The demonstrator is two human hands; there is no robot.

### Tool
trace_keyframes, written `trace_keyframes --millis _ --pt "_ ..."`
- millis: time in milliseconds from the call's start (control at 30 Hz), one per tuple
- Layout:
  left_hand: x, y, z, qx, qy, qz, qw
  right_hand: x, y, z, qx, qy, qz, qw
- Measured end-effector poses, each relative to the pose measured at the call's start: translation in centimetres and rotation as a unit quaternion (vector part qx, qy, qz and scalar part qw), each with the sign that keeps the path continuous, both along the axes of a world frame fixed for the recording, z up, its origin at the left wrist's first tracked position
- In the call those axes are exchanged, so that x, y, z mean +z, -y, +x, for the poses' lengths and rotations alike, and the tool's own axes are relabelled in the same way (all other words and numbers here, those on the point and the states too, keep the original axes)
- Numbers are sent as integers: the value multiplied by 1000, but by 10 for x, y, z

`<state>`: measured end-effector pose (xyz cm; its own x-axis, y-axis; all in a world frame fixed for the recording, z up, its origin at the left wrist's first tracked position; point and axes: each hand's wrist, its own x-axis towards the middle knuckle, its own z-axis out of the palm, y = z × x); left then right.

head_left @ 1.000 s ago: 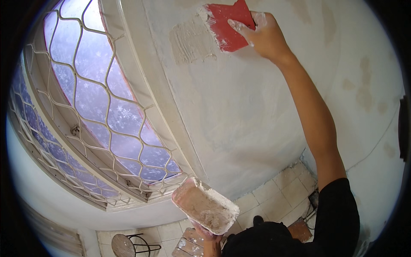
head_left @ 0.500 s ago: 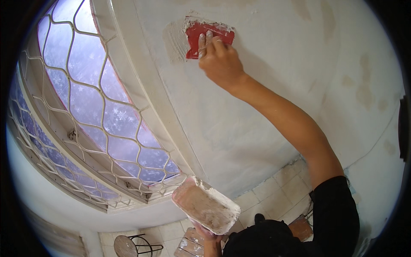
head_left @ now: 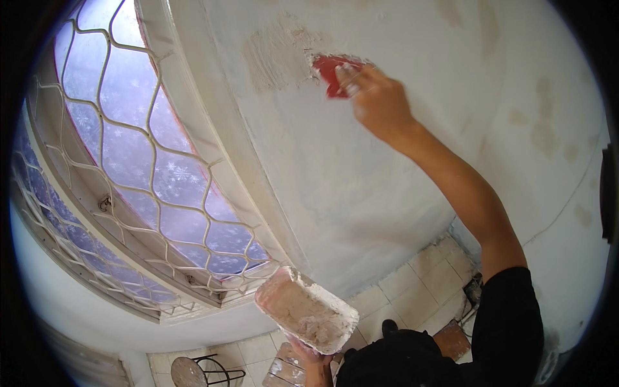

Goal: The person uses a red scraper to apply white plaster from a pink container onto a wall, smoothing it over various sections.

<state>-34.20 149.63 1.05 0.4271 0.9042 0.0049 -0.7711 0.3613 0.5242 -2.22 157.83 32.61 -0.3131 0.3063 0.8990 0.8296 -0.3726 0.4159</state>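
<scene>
My right hand (head_left: 380, 106), arm stretched up, grips a red putty spreader (head_left: 332, 76) whose upper edge carries whitish putty. The spreader is against or close to the pale wall (head_left: 335, 168); blur hides exactly which. Just left of it lies a patch of fresh, ridged putty (head_left: 274, 55) on the wall. Low in the picture, my left hand (head_left: 309, 351) supports a putty-caked rectangular tray (head_left: 300, 306) from beneath, with putty along its rim and inside. Most of the left fingers are hidden under the tray.
A window with a wavy metal grille (head_left: 151, 135) fills the left side. Below stand a round stool (head_left: 188, 373) and a stained slatted wooden surface (head_left: 287, 367), over a tiled floor (head_left: 412, 287). A thin cable (head_left: 567, 203) runs along the right wall.
My right hand and the spreader have moved right and slightly down, off the putty patch, baring more of it. The tray in my left hand has shifted only slightly left.
</scene>
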Motion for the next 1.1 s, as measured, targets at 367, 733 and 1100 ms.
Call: trace_keyframes --millis 367,733,1100 --pt "4 0 1 0 -7 -21 1000 84 -17 -20 180 -183 61 965" --pt "-4 -6 1 -9 -2 -54 998 58 -5 -25 126 -23 -21 991" --pt "-4 -11 -2 -11 15 -64 998 -4 -4 -40 225 -33 -61 972"
